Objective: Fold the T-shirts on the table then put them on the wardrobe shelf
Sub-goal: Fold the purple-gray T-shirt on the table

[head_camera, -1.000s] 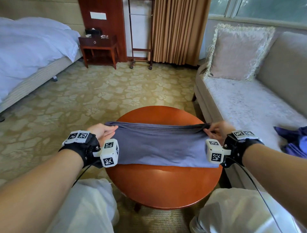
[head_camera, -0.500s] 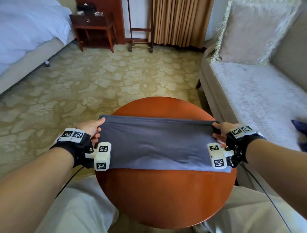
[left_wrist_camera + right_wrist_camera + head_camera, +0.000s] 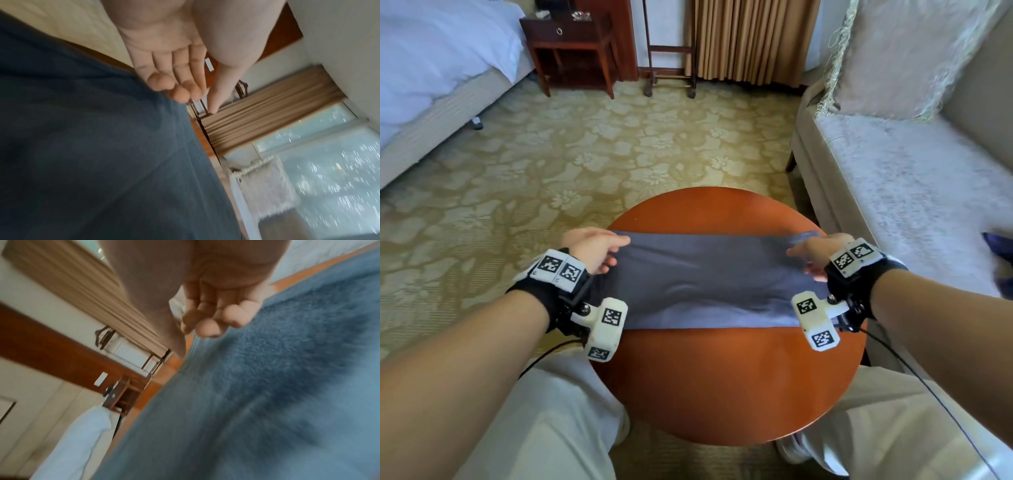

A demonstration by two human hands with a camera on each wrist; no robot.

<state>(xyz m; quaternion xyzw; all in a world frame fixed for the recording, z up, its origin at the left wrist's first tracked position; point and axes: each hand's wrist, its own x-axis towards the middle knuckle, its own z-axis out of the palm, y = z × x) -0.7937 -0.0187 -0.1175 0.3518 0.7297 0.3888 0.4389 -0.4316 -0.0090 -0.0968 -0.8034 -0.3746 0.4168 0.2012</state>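
Note:
A grey-blue T-shirt [image 3: 709,284] lies folded into a long flat band across the round wooden table [image 3: 722,383]. My left hand [image 3: 616,255] sits at the band's left end, thumb over the far corner. In the left wrist view my left hand [image 3: 185,91] has loosely curled fingers whose tips touch the T-shirt [image 3: 102,146], with nothing pinched. My right hand [image 3: 803,260] is at the right end. The right wrist view shows my right hand [image 3: 201,327] with loosely bent fingers just above the T-shirt [image 3: 246,402] and no fabric between thumb and fingers.
A light sofa [image 3: 911,192] with a fringed cushion [image 3: 914,51] stands close on the right, and a dark blue garment [image 3: 996,246] lies on its seat edge. A bed [image 3: 431,68] and a wooden nightstand [image 3: 575,44] stand at the far left. My knees flank the table.
One second ago both hands pinched the shirt's far edge and held it raised. The shirt now lies flat, and both hands have let go and rest at its ends.

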